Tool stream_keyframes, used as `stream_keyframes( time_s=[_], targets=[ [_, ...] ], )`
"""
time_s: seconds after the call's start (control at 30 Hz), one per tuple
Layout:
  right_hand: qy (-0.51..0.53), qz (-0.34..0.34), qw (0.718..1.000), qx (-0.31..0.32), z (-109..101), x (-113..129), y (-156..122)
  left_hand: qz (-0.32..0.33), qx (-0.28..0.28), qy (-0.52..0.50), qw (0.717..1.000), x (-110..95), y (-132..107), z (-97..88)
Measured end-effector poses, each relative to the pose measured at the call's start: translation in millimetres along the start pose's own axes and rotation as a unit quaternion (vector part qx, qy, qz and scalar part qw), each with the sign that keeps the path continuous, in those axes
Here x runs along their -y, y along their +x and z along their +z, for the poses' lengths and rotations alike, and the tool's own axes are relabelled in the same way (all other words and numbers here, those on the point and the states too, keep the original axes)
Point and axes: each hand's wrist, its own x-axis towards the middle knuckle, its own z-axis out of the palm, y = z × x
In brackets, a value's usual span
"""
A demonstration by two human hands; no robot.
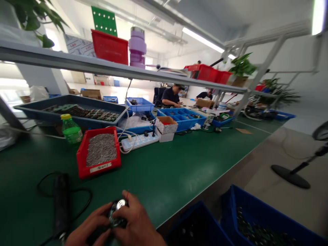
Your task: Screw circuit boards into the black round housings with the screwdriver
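Note:
Near the table's front edge, my left hand [89, 227] and my right hand [138, 222] are both closed around a small dark electronic assembly [116, 215]. It has a round silver disc on top and green parts that look like circuit board. A thin red wire sticks up beside my right fingers. My right thumb presses close to the disc, and the fingers hide much of the piece. To the left lies a black corded handheld tool [61, 198]. Beyond my hands stands a red bin [98, 169] filled with small grey metal pieces.
Behind the bin are a green bottle [71, 131], a power strip [139, 141], a small carton [166, 128] and blue trays [179, 119]. A shelf [164, 77] crosses overhead. Blue crates [228, 212] stand below the table edge. A co-worker [170, 97] sits farther back.

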Motion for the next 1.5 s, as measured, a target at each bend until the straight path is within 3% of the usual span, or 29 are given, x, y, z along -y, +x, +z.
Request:
stream_keyframes(
  time_s=[0.1,0.23,0.33,0.43,0.57,0.67,0.87,1.0,1.2,1.5],
  targets=[
    [-0.007,0.017,1.0,0.004,-8.2,12.5,1.3,-0.018,0.048,0.0,0.999,-17.9,-0.6,-10.9],
    [0.002,0.007,1.0,0.02,-10.0,12.2,6.9,-0.035,0.066,-0.022,0.997,-27.1,-1.2,-15.8],
    [0.004,0.001,1.0,0.025,-9.6,12.4,5.7,-0.054,0.055,-0.016,0.997,-32.2,-1.9,-25.0],
    [-0.003,0.007,1.0,0.014,-9.5,13.8,3.8,-0.06,0.007,-0.014,0.998,-35.5,9.7,-39.7],
    [-0.004,0.002,1.0,-0.002,-8.7,13.1,4.7,-0.066,-0.092,-0.009,0.994,-26.5,54.9,-57.7],
    [0.0,0.002,1.0,-0.009,-8.8,11.8,5.8,-0.085,-0.125,0.054,0.987,-7.5,102.2,-64.2],
    [0.002,0.004,1.0,0.003,-12.2,12.8,6.3,-0.129,-0.038,0.235,0.963,40.0,189.7,-61.4],
    [-0.015,-0.004,1.0,0.001,-11.3,14.8,6.7,-0.148,0.026,0.281,0.948,62.4,222.1,-55.8],
    [-0.018,-0.003,1.0,-0.009,-8.9,14.7,7.2,-0.17,0.071,0.318,0.93,73.3,232.9,-47.5],
    [-0.003,0.016,1.0,0.001,-6.9,6.2,7.0,-0.141,0.027,0.324,0.935,79.3,221.4,-46.0]
  ],
)
